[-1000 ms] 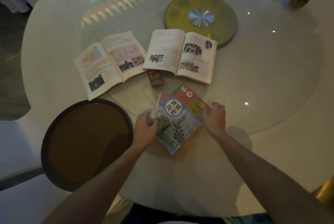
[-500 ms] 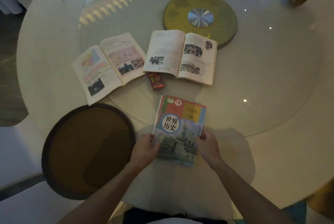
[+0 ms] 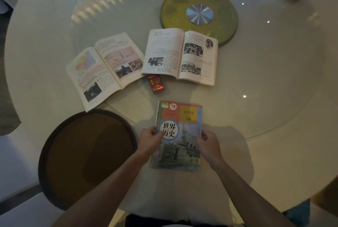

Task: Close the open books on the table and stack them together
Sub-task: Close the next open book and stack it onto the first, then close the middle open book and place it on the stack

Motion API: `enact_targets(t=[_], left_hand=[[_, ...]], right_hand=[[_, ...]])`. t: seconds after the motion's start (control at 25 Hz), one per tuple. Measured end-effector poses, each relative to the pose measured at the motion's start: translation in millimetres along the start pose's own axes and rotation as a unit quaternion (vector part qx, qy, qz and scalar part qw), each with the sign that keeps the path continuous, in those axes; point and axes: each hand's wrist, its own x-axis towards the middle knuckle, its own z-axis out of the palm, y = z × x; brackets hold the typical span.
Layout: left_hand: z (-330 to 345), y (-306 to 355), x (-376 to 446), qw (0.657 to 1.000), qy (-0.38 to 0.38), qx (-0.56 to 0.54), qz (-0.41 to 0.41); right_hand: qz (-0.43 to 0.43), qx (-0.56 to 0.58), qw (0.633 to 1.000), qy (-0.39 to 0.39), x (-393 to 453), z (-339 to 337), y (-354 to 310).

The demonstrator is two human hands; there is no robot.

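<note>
Glossy card cover under my thumbs: my left hand (image 3: 150, 139) and right hand (image 3: 207, 143) each pinch a long edge of the closed blue-and-orange history textbook (image 3: 178, 135), squaring it flat on the near side of the round white table (image 3: 274, 162), probably as the base of the stack. Beyond it lies a small red box (image 3: 155, 84), then the open book with a pink map page (image 3: 104, 69) and the open book with grey photographs (image 3: 181, 55), both waiting to be shut.

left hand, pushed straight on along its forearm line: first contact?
The left hand already grips the closed book at its left edge. Past that cover, the line probably reaches bare table, right of the right-hand open book; depth is unclear.
</note>
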Motion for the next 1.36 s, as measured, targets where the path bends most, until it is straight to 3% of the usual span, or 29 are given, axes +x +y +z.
enact_targets(t=[0.2, 0.44, 0.64, 0.8, 0.96, 1.08, 1.16, 1.36], left_hand=[[11.0, -32.7, 47.6, 0.999, -0.01, 0.039, 0.01], [3.2, 54.7, 37.0, 0.999, -0.044, 0.002, -0.031], [-36.6, 124.7, 79.9, 0.998, 0.048, -0.04, 0.03], [-68.1, 184.9, 147.2, 0.988, 0.107, -0.109, 0.008], [-77.7, 188.1, 199.2, 0.986, 0.101, -0.114, -0.069], [-76.8, 153.3, 255.7, 0.99, 0.108, -0.029, -0.091], [-75.8, 158.0, 251.3, 0.989, 0.119, 0.003, -0.092], [-72.9, 192.4, 218.0, 0.981, 0.071, -0.145, -0.104]], right_hand=[[-0.018, 0.011, 1.0, 0.003, 15.0, -3.0, -10.1], [0.028, 0.018, 0.999, 0.021, 51.7, -27.4, -32.2], [0.108, 0.038, 0.99, 0.083, 106.9, -55.2, -46.9], [0.11, 0.106, 0.981, 0.118, 178.4, -78.5, -83.8], [0.141, 0.154, 0.971, 0.116, 229.0, -83.7, -111.3], [0.188, 0.173, 0.962, 0.098, 246.7, -80.2, -123.0], [0.209, 0.179, 0.957, 0.09, 253.9, -76.3, -128.3], [0.214, 0.204, 0.953, 0.059, 263.6, -62.2, -137.8]])
